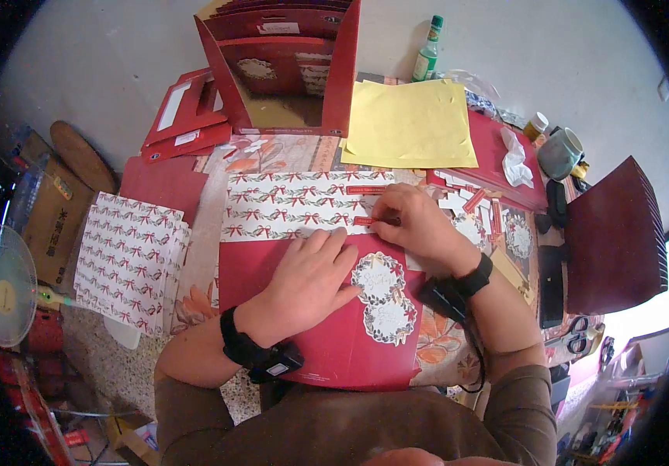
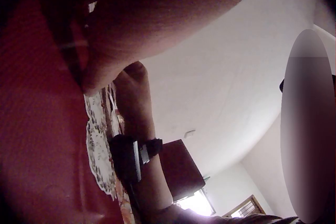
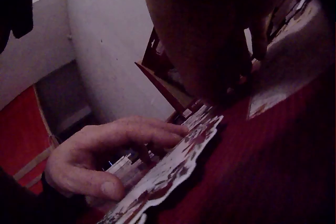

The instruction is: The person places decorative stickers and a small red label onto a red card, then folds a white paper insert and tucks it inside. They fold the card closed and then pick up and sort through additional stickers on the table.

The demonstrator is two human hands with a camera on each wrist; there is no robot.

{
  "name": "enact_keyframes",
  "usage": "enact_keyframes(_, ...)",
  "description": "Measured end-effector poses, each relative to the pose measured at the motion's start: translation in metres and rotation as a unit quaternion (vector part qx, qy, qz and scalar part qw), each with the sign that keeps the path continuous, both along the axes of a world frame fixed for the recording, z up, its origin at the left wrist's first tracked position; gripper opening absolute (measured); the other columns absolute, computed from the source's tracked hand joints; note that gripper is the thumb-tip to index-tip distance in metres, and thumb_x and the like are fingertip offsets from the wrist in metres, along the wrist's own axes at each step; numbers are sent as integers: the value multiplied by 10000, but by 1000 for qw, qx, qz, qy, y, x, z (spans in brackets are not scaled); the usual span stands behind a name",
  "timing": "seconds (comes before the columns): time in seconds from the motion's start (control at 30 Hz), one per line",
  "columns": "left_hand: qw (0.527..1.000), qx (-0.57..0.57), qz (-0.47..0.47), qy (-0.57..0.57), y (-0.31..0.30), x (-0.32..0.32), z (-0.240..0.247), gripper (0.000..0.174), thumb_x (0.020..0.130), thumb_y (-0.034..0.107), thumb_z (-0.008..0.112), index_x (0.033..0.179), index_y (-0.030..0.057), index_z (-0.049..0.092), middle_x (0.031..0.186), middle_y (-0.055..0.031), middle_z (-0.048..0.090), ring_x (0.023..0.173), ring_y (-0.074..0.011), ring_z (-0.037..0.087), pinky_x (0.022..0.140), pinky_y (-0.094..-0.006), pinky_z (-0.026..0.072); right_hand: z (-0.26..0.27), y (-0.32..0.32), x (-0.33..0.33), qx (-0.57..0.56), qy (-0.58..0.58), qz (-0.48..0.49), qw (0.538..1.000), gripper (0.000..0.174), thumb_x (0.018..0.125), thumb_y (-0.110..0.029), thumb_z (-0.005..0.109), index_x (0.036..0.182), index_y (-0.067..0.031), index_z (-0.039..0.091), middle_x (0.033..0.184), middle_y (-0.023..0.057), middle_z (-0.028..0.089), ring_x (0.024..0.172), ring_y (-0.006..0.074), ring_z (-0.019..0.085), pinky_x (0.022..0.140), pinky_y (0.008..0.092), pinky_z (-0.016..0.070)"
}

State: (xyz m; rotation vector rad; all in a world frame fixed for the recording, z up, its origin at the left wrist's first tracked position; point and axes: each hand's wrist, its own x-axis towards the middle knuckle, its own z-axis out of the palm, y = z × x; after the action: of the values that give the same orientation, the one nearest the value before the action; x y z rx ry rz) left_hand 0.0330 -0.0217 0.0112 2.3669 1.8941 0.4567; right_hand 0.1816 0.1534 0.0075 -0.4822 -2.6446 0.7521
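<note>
A red card sheet [image 1: 319, 357] lies in front of the person, with a white band of bow-and-garland paper [image 1: 288, 206] across its upper part. The left hand [image 1: 303, 283] rests on the sheet, fingers extended to the band's lower edge, thumb beside a wreath cutout [image 1: 381, 273]. A second wreath cutout [image 1: 389, 321] sits just below. At the band's right end, the right hand [image 1: 416, 221] has thumb and fingertips drawn together at a small red label [image 1: 363, 221] and pinches its right end. Another red label [image 1: 364, 189] lies above it.
Patterned papers [image 1: 128, 260] are stacked at left. Behind stand a red file box [image 1: 334, 85] and red folders [image 1: 187, 116], beside yellow paper [image 1: 412, 124] and a green-capped bottle [image 1: 427, 54]. Loose labels [image 1: 474, 200], a mug [image 1: 561, 154] and scissors [image 1: 577, 338] are at right.
</note>
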Motion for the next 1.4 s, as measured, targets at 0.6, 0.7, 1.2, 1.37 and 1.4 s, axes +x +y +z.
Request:
enact_keyframes(0.6, 1000, -1, -2, -13, 0, 0, 1, 509, 804, 330, 671, 1159, -15, 553, 1232, -191, 493, 1096, -341, 474, 932, -440, 400, 0, 29, 12, -383, 114, -10, 917, 56, 838, -58, 641, 823, -6, 631, 787, -1, 623, 740, 65, 558, 676, 228, 467)
enact_keyframes(0.7, 1000, 2, -3, -11, 0, 0, 1, 508, 804, 330, 673, 1158, -15, 554, 1233, -191, 494, 1096, -341, 475, 932, -438, 402, 0, 22, 11, -368, 103, -19, 924, 58, 827, -56, 656, 824, -4, 631, 787, 0, 627, 734, 64, 558, 668, 227, 464)
enact_keyframes(1.2, 1000, 2, -3, -5, 0, -1, 1, 512, 802, 334, 671, 1162, -10, 550, 1234, -192, 494, 1087, -334, 472, 921, -435, 408, -4, -1, 1, -130, 39, -35, 990, 133, 747, -116, 712, 793, -13, 640, 741, 136, 627, 665, 257, 611, 616, 358, 484)
enact_keyframes(1.37, 1000, 4, -2, -2, 0, -1, 1, 512, 799, 332, 674, 1162, -7, 551, 1229, -188, 496, 1087, -332, 472, 923, -437, 405, 1, -4, 0, -70, 17, -17, 997, 112, 770, -42, 702, 832, 19, 631, 771, 92, 604, 697, 170, 592, 640, 293, 484)
enact_keyframes(1.4, 1000, 6, -1, 1, 0, 0, 0, 512, 799, 332, 674, 1163, -6, 551, 1227, -187, 496, 1087, -332, 472, 925, -437, 404, 0, -3, 0, -70, 17, -17, 997, 112, 770, -42, 702, 832, 19, 631, 771, 92, 604, 697, 170, 592, 640, 293, 484)
